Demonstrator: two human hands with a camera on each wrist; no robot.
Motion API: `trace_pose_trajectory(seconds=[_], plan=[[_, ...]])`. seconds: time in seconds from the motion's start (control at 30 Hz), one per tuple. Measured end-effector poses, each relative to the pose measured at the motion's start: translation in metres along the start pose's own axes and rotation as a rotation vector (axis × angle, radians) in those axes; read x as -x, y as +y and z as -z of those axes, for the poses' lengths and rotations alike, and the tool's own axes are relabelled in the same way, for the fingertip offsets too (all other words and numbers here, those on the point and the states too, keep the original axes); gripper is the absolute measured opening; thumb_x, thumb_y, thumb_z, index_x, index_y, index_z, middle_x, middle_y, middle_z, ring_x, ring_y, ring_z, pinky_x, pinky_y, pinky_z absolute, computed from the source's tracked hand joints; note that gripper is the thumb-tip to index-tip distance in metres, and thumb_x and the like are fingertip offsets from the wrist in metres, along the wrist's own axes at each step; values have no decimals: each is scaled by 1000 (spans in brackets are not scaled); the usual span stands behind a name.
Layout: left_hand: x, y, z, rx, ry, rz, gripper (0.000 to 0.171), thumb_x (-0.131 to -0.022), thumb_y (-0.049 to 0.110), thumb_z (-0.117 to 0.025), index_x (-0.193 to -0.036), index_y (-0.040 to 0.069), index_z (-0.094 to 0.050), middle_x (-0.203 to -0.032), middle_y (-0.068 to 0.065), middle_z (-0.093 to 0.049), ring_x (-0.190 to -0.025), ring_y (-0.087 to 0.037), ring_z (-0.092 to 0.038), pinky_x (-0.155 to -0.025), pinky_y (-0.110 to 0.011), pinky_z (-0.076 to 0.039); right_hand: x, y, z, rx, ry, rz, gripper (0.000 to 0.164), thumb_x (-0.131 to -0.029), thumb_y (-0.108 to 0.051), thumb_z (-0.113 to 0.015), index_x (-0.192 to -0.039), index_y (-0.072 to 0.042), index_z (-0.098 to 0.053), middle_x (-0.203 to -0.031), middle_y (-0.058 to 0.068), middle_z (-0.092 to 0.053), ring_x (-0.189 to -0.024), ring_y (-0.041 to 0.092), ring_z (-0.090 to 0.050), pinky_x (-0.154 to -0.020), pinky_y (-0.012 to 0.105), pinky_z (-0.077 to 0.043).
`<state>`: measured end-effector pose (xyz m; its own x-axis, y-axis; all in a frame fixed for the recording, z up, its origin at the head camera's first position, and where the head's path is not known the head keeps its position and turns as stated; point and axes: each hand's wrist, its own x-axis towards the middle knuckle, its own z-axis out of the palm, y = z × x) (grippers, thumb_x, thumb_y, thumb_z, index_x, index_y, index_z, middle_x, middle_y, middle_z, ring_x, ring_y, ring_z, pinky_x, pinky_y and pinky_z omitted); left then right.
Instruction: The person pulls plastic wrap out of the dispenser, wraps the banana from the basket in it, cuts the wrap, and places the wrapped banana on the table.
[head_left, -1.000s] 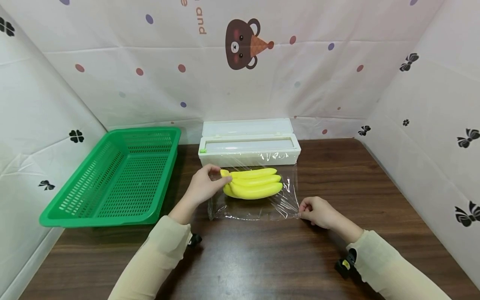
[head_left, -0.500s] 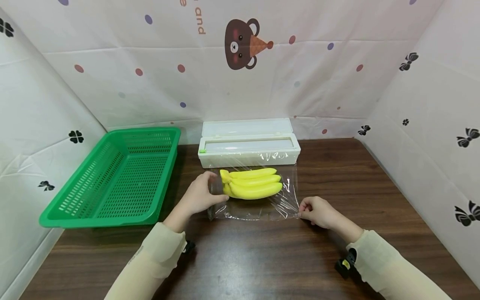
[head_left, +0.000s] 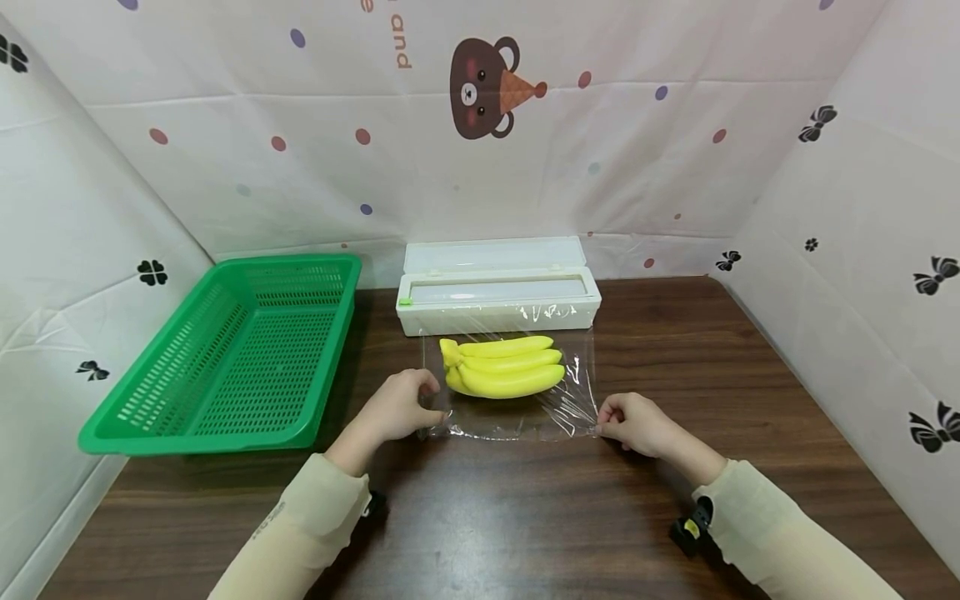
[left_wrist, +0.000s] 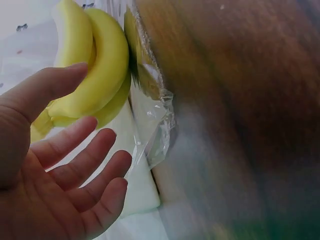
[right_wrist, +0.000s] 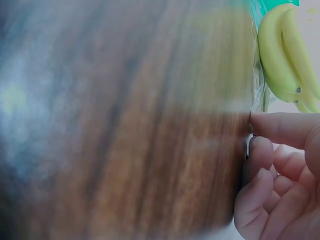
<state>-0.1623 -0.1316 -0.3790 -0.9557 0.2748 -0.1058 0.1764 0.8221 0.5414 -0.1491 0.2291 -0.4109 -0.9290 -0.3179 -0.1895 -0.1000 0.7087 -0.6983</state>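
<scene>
A bunch of yellow bananas lies on a sheet of cling film that runs forward from a white cling film dispenser. At the sheet's near left corner is my left hand, thumb and fingers spread apart. The left wrist view shows that hand's palm with nothing in it, beside the crumpled film edge. My right hand pinches the near right corner of the film, low over the table. In the right wrist view its thumb meets the film edge, below the banana tips.
A green plastic basket stands on the left of the dark wooden table. The dispenser's lid is raised at the back. Patterned white sheeting encloses the back and sides.
My left hand has let go of the banana stem and moved down toward the film's near left corner. My right hand stays at the right corner.
</scene>
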Motion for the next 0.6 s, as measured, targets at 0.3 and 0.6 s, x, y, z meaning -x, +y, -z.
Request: trace_pose_trajectory(seconds=[0.3, 0.6], plan=[[3, 2, -5, -50, -76, -4, 22, -72, 18, -81, -87, 11, -68, -86, -3, -63, -77, -15, -53, -71, -32, -48, 2, -2, 0, -5, -4, 3, 8, -84, -6, -65, -77, -5, -60, -60, 1, -55, -46, 11, -48, -44, 25, -42], [7, 0, -9, -97, -125, -62, 17, -70, 11, -81, -72, 12, -64, -69, 3, -57, -66, -12, -49, -62, -26, -44, 3, -4, 1, 5, -11, -2, 8, -85, -5, -62, -77, -5, -60, -61, 1, -55, -47, 11, -48, -45, 25, -43]])
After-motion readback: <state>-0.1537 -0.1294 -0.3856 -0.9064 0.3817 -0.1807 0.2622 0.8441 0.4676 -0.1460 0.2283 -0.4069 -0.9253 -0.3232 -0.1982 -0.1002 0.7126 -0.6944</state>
